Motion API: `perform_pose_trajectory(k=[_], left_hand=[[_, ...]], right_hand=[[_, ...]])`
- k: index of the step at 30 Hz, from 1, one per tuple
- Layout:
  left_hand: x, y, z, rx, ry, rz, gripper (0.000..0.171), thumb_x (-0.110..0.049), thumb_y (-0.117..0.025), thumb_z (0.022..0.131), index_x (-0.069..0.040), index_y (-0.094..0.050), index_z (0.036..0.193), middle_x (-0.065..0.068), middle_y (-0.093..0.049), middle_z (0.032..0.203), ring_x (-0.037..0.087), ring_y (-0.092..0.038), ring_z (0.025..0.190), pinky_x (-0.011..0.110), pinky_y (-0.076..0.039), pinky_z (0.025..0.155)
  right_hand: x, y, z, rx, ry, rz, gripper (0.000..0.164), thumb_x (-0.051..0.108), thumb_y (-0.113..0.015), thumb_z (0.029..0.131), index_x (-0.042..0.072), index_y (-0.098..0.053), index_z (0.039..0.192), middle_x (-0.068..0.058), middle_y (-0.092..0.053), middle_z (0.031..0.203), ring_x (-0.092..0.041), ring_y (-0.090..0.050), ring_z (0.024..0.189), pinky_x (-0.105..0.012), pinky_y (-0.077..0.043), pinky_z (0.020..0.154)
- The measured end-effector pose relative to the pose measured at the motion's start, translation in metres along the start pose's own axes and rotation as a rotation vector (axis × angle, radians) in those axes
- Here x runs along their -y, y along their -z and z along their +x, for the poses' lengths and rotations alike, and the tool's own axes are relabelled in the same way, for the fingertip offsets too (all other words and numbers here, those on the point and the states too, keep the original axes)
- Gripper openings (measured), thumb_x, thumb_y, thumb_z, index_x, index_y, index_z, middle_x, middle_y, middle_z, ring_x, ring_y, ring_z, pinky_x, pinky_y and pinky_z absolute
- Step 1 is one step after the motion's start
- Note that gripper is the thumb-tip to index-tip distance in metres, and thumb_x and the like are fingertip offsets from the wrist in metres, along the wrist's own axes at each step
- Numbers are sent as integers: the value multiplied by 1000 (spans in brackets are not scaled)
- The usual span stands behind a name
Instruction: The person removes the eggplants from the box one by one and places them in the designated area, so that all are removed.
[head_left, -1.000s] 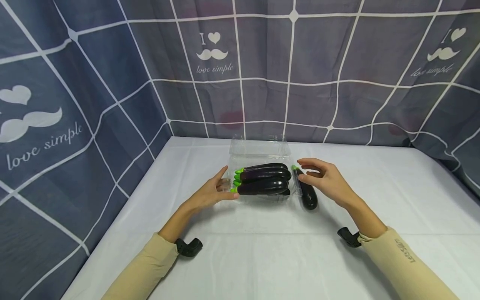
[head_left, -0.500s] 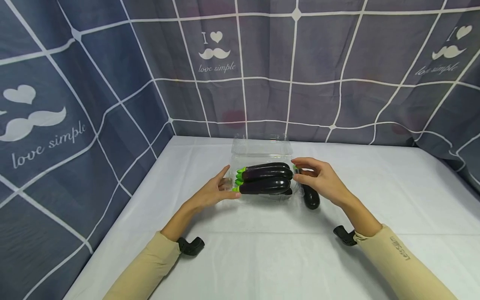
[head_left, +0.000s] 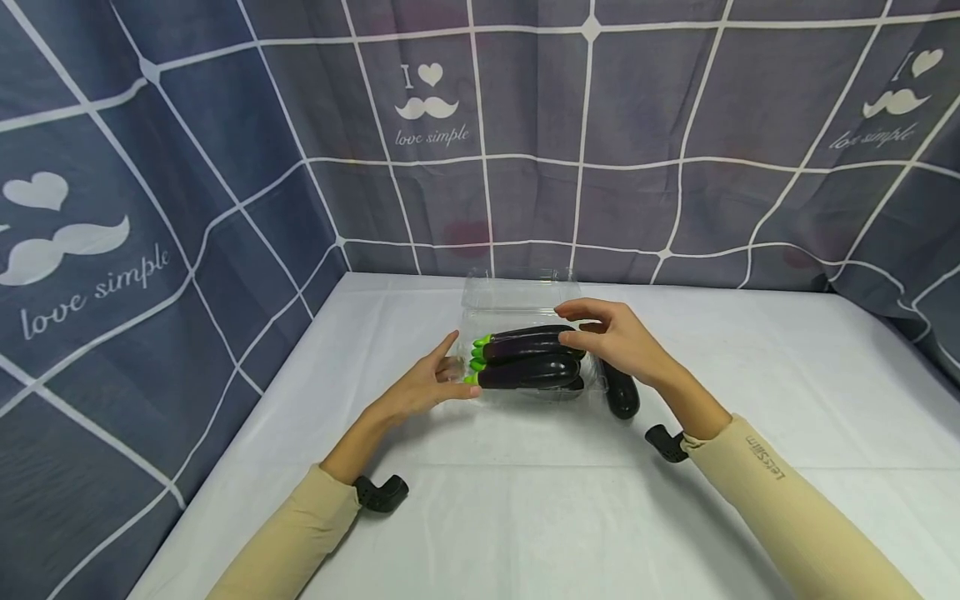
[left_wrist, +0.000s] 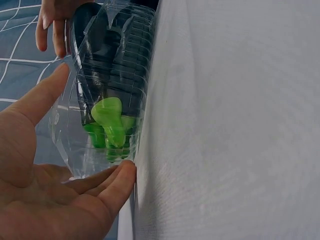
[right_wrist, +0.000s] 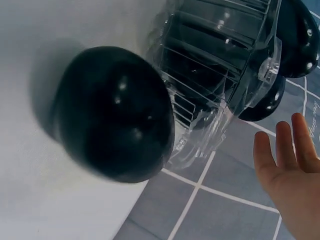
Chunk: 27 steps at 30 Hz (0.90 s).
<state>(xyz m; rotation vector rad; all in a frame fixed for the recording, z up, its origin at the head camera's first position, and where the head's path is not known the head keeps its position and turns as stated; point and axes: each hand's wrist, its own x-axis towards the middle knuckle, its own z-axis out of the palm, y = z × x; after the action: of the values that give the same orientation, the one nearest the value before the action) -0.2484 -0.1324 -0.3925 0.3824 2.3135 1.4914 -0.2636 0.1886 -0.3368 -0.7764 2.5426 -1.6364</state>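
Left of centre in the head view, the left hand (head_left: pixel 423 387) rests against the left end of the box (head_left: pixel 520 296), thumb and fingers spread; whether they squeeze cannot be told. The eggplants (head_left: pixel 525 371) lie piled in the box at mid-frame, lid folded back above them. Just right, the right hand (head_left: pixel 622 337) reaches over their blunt ends, index finger and thumb apart, pinching nothing; contact is unclear. The loose eggplant (head_left: pixel 621 392) lies beside the box, partly hidden by that hand.

A sideways nudge might roll the top eggplants out, since they bulge above the rim. A brushing wrist could roll the loose one away, and the box, probably light, could skid.

The stems (head_left: pixel 477 364) are bright green, the skins glossy, near black and rounded. The box is thin, ribbed, clear plastic; the cloth (head_left: pixel 480 517) is matt white and faintly creased.
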Motion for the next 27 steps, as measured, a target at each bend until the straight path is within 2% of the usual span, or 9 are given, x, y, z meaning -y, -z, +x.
perform_pose_trajectory(k=[2,7,17,22,27], left_hand=[[1,0,0,1,-2,-2,107,-36,-79,85,-26,-4,160,21,-27,156,34,-34,141,57,-33,107],[1,0,0,5,-6,-9,107,-36,-78,85,-26,-3,160,21,-27,156,35,-34,141,57,-33,107],[2,1,1,1,-7,-16,107,-35,-78,85,-25,-3,160,22,-27,156,36,-34,140,55,-34,107],[1,1,1,-3,-6,-23,107,-34,-78,85,-24,-3,160,23,-27,156,36,-36,140,56,-35,106],[1,0,1,-4,-5,-20,106,-34,-79,85,-25,-4,161,23,-28,156,35,-36,140,57,-36,106]], right_hand=[[-1,-2,5,3,-7,1,40,11,-71,90,0,-63,128,-12,-61,129,-27,-57,119,-41,-47,98],[-4,-8,17,39,-39,12,43,11,-73,89,1,-62,129,-14,-60,130,-29,-56,121,-36,-51,92],[-11,-17,34,139,-29,-29,47,16,-74,89,4,-62,133,-15,-63,126,-31,-59,116,-42,-49,92],[-14,-21,36,226,-28,-68,50,18,-73,90,5,-59,137,-14,-61,132,-29,-57,121,-47,-46,98],[-14,-21,34,270,-25,-76,49,15,-72,90,4,-59,136,-16,-59,135,-29,-56,123,-47,-46,98]])
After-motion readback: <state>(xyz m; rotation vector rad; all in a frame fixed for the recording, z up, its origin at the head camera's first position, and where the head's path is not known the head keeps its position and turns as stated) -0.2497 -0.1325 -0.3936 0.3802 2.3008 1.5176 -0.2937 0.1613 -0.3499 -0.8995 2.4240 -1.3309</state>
